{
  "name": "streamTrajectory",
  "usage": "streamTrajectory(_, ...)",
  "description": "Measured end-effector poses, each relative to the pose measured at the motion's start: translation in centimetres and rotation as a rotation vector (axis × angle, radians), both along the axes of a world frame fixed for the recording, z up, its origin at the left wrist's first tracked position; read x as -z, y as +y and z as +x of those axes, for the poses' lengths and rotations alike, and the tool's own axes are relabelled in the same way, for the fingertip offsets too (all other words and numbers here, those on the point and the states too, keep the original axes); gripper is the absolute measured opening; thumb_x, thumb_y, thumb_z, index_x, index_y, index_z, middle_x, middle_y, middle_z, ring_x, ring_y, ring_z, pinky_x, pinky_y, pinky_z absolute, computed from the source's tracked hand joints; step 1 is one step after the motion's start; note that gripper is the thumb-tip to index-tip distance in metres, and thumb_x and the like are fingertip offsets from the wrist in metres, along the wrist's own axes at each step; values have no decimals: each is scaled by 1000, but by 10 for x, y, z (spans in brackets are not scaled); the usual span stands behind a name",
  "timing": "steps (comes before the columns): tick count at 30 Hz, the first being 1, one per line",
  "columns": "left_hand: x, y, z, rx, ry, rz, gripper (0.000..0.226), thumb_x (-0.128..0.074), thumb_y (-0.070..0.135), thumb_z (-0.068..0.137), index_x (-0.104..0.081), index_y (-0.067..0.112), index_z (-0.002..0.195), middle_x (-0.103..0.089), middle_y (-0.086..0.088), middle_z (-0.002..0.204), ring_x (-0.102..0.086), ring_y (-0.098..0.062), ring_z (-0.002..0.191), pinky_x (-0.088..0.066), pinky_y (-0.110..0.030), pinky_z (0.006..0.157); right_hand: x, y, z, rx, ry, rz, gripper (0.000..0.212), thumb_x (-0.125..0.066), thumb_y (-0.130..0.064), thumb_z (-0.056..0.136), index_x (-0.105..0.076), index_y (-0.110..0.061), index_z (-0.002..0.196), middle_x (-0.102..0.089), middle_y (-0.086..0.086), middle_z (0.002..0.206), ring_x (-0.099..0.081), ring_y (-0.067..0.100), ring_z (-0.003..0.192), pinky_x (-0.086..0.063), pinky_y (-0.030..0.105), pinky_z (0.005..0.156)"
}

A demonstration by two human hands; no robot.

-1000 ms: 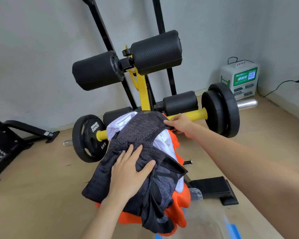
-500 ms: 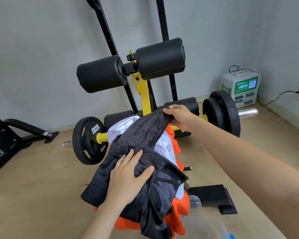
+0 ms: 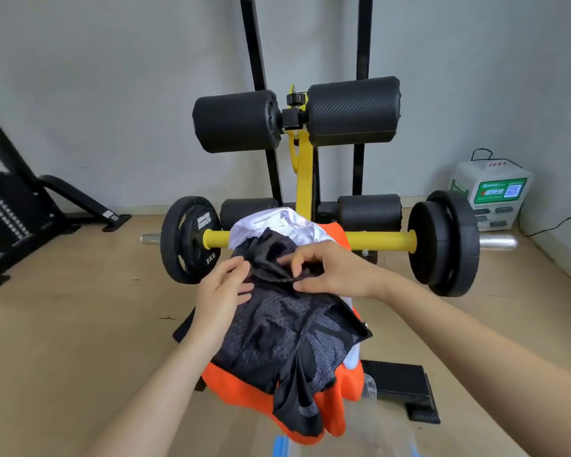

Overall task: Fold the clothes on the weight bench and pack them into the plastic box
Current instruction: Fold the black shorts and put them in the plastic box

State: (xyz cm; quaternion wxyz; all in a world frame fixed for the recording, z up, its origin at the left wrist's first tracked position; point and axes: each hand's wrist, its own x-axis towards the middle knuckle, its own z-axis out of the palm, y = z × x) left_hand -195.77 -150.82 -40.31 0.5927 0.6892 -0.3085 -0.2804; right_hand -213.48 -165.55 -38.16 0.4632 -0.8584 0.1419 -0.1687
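Brought the far edge of the black mesh garment (image 3: 277, 331) back from the yellow bar (image 3: 379, 239), where the right hand (image 3: 330, 275) had held it raised a moment before, and laid it over the garment's own middle. Shifted the left hand (image 3: 221, 291) up from pressing flat on the lower half to the left side of the new fold. Judged as a first fold across the width, just made and not yet smoothed; nothing packed so far.

Right fingers (image 3: 290, 258) bent, pinching the doubled edge against the thumb, with a hump of bunched cloth just beyond. Left fingers (image 3: 241, 265) lightly spread, tips touching the cloth at the fold line, palm beside the garment's left edge; no closed grip seen there.

Lay on top of the heap on the worktop (image 3: 305, 192), the pad itself hidden under the clothes. Rested over a white garment (image 3: 277, 222) peeking out at the far end and an orange garment (image 3: 238, 387) showing below and at the near side. Looked thin, open-weave and limp. Creased and uneven across the near half, with a patterned grey panel and a dark strip hanging off the near right corner over the orange. Likely to slide and lose the fold unless pinned flat.

Caught the plastic box (image 3: 360, 430) only as a blurred translucent shape with a blue edge at the bottom of the view, near the foot of the heap. Could not tell its contents.
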Motion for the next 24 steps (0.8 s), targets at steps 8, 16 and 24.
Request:
streamTrajectory(8,-8,-24,-6,-8,-221,23,39,-74,17,88,-60,21,124,-65,0,114,-64,-8,97,-54,-27,85,25,17,-1,195,-67,-287,18,-77,-12,79,-65,-21,89,-68,-8,121,-57,1,117,-40,18,103)
streamTrajectory(16,-35,-13,25,-62,20,-59,28,-70,10,91,-68,18,117,-73,-1,105,-67,-9,86,-50,-18,59,3,22,2,417,-179,-393,10,-76,-11,81,-74,-20,86,-65,-21,81,-58,-5,79,-42,18,75)
streamTrajectory(24,-46,40,49,-78,-36,13,30,-71,1,86,-71,21,108,-73,-4,100,-67,-13,77,-52,-17,54,-11,74,12,239,-184,-482,16,-76,-15,81,-74,-21,96,-71,-11,92,-62,11,88,-49,28,84)
